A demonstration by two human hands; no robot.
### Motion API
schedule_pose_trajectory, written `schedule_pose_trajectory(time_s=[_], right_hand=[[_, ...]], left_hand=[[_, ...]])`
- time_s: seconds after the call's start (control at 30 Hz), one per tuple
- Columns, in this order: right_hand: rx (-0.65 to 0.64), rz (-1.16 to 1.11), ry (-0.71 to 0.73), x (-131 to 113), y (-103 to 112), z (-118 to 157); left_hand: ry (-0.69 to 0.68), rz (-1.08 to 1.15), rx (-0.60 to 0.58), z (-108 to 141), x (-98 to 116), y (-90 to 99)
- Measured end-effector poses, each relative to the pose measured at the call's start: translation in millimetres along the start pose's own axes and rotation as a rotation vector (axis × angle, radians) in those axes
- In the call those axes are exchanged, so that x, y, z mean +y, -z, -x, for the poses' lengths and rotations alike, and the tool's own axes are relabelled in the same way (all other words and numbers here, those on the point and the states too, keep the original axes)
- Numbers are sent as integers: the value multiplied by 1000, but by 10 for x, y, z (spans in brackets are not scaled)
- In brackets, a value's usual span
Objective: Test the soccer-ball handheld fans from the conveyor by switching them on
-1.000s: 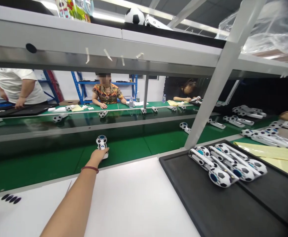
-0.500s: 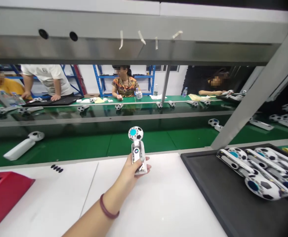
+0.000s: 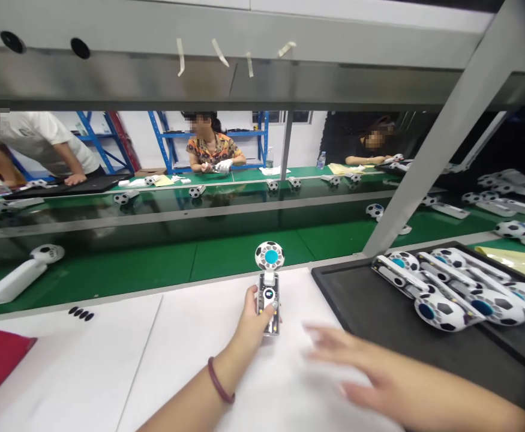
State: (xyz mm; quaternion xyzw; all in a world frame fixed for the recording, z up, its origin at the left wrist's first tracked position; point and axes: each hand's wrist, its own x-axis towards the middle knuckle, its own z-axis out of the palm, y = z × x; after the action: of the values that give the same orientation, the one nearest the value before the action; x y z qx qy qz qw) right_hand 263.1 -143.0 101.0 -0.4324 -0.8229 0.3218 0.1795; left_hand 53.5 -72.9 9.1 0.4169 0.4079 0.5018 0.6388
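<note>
My left hand (image 3: 254,318) is closed around the lower body of a handheld device with a football-patterned head (image 3: 269,294). The device is upright above the white worktop. Its round head has a turquoise centre, and its body shows circuit parts and a small round display. The left thumb lies across the front of the body. To the right, my right hand (image 3: 365,366) is over the worktop between the device and the black tray. Motion blurs it, but its fingers are apart and nothing is in them.
A black tray (image 3: 347,300) on the right holds several similar devices (image 3: 446,306). Several black ovals (image 3: 81,313) and a red bin (image 3: 1,366) are on the left. Beyond runs a green conveyor (image 3: 226,258) carrying a white device (image 3: 23,273). A slanted grey post (image 3: 428,150) rises at right. Co-workers sit opposite.
My right hand has come into view from the lower right. My left hand has moved slightly right and down with the device, whose head now faces me more squarely. The camera view has shifted right.
</note>
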Motion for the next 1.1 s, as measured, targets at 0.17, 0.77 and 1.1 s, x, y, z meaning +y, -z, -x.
schedule_pose_trajectory(time_s=[0.17,0.77,1.1], right_hand=[[6,-442,-39,278,-51,-984],[256,-546,109,522,-379,-1231],[270,-653,137,577,-427,-1249]], left_hand=[[-51,-171,-84,14,-79,42],[60,-33,-284,-12,-56,85],[61,-61,-285,-28,-92,103]])
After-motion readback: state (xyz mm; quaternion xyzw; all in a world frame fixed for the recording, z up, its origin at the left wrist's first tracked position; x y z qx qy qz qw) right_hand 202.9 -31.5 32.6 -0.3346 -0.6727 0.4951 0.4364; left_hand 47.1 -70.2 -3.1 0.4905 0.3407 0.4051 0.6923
